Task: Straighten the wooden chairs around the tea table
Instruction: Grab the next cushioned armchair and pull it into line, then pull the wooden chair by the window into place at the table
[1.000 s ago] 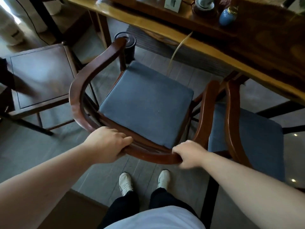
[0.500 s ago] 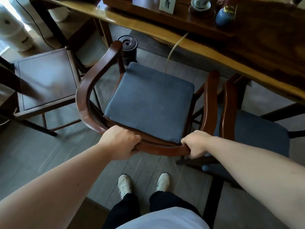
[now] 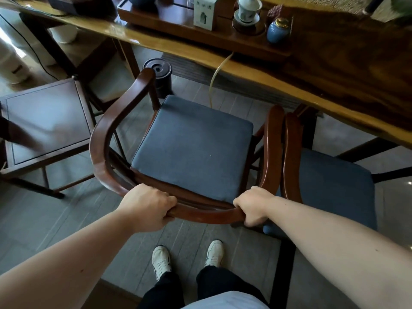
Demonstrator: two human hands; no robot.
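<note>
Armchair (image 3: 194, 148), curved wooden back rail, blue seat cushion (image 3: 191, 146). Stands near the middle of the floor, front edge short of the tabletop (image 3: 256, 70), seat turned a little so its far-left corner points under the table. Not yet square to the table edge, by my reading.

Left hand (image 3: 148, 206) wrapped closed over the back rail, left of centre. Right hand (image 3: 253, 206) wrapped closed over the same rail at its right bend. Both grips firm, knuckles up, arms extended.

Right armrest lies just beside, possibly touching, the armrest of the second chair (image 3: 323, 181) on the right; cannot tell if there is a gap.

Left of the armchair: a bare wooden stool (image 3: 44, 121), well apart.

Far side, under the table: a dark round bin (image 3: 158, 74) just beyond the left armrest tip, and a pale hose (image 3: 215, 81) hanging down to the cushion's far edge.

On the tabletop: tea tray (image 3: 178, 25) with a white box (image 3: 205, 12), a lidded cup (image 3: 247, 10), a blue jar (image 3: 278, 30).

Handling notes (judgement):
- Swing the back rail to line the seat front with the table edge, then push straight in.
- Lift slightly rather than drag, so legs don't scrape or catch.
- Keep the right armrest off the neighbouring chair.
- Watch the left armrest tip against the bin and the hose against the cushion.
- Push evenly with both hands; stop before the armrests meet the table edge.
</note>
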